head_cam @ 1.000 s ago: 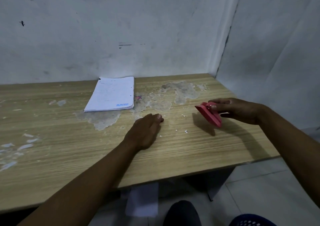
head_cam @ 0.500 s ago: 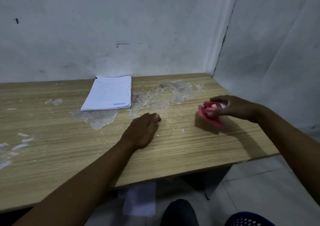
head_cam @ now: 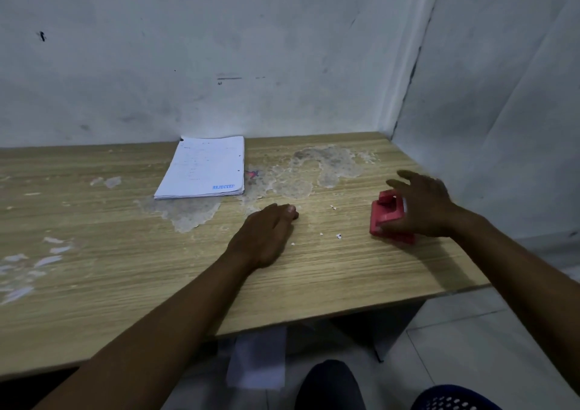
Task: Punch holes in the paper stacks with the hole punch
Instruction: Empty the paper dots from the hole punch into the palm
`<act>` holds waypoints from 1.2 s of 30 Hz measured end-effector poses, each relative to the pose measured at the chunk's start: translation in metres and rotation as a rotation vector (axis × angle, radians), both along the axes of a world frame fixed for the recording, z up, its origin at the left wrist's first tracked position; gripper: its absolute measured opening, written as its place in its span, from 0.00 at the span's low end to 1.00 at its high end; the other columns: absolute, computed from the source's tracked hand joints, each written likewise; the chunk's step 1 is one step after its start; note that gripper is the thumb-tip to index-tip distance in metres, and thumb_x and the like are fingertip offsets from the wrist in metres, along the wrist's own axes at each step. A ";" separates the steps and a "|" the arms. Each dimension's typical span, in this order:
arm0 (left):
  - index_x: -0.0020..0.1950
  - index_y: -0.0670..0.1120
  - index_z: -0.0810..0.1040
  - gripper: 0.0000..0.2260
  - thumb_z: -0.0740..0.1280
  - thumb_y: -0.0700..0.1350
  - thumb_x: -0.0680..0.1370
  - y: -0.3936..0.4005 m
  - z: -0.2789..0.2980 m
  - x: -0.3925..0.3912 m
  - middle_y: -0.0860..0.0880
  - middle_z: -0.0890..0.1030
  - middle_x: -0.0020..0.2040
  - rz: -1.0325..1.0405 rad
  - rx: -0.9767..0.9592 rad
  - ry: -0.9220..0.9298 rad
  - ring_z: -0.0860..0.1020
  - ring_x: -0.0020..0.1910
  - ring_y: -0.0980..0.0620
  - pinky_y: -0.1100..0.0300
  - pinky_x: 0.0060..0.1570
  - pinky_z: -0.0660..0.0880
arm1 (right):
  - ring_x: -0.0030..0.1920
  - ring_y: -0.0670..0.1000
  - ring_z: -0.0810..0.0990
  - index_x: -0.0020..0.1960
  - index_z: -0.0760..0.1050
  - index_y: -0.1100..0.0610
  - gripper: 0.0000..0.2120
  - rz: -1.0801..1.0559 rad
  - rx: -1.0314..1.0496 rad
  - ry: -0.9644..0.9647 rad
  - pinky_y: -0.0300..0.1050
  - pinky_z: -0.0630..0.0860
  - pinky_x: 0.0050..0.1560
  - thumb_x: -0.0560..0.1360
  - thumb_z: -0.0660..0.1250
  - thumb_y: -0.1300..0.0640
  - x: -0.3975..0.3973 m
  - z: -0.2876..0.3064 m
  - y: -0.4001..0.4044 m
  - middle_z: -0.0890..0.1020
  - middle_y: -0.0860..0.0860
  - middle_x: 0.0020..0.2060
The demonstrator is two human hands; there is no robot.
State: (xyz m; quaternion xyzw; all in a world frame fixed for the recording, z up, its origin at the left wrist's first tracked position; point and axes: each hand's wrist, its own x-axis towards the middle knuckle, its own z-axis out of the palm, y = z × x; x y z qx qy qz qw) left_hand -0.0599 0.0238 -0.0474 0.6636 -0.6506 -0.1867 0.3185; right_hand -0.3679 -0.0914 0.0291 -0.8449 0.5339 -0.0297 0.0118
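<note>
A red hole punch (head_cam: 387, 215) stands on the wooden table (head_cam: 125, 268) at the right. My right hand (head_cam: 430, 205) is on it from the right: the thumb lies against its lower front and the palm is behind it, while the index finger sticks out above. My left hand (head_cam: 266, 237) lies palm down on the table's middle and holds nothing. A white paper stack (head_cam: 204, 168) with a blue "REJECTED" stamp lies at the back by the wall, apart from both hands. Two small holes show along its right edge.
Small white paper bits (head_cam: 338, 236) lie between my hands. Walls close the table at the back and right (head_cam: 502, 127). The tabletop is worn in patches. Below the front edge are a white sheet (head_cam: 257, 359), my knee (head_cam: 329, 387) and a blue perforated basket (head_cam: 455, 400).
My right hand has brought the hole punch down from the air onto the table and its fingers have spread. The left hand has stayed in place.
</note>
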 end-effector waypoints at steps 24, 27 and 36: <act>0.49 0.55 0.85 0.07 0.75 0.53 0.73 0.017 0.028 0.020 0.59 0.82 0.49 -0.109 0.091 -0.078 0.79 0.47 0.67 0.76 0.43 0.70 | 0.69 0.47 0.74 0.71 0.76 0.52 0.20 -0.277 0.396 -1.863 0.42 0.68 0.66 0.81 0.64 0.47 0.091 -0.075 0.076 0.79 0.45 0.67; 0.47 0.55 0.86 0.06 0.76 0.53 0.72 0.014 0.031 0.015 0.59 0.82 0.47 -0.104 0.118 -0.089 0.79 0.45 0.65 0.75 0.42 0.71 | 0.69 0.48 0.74 0.70 0.76 0.52 0.18 -0.288 0.400 -1.871 0.42 0.69 0.64 0.82 0.64 0.49 0.090 -0.074 0.076 0.79 0.46 0.66; 0.45 0.51 0.86 0.03 0.72 0.48 0.76 0.006 0.040 0.003 0.56 0.84 0.39 -0.136 0.253 -0.179 0.81 0.40 0.61 0.72 0.36 0.71 | 0.69 0.51 0.74 0.68 0.78 0.51 0.17 -0.302 0.392 -1.857 0.49 0.67 0.70 0.82 0.63 0.49 0.091 -0.070 0.081 0.79 0.47 0.67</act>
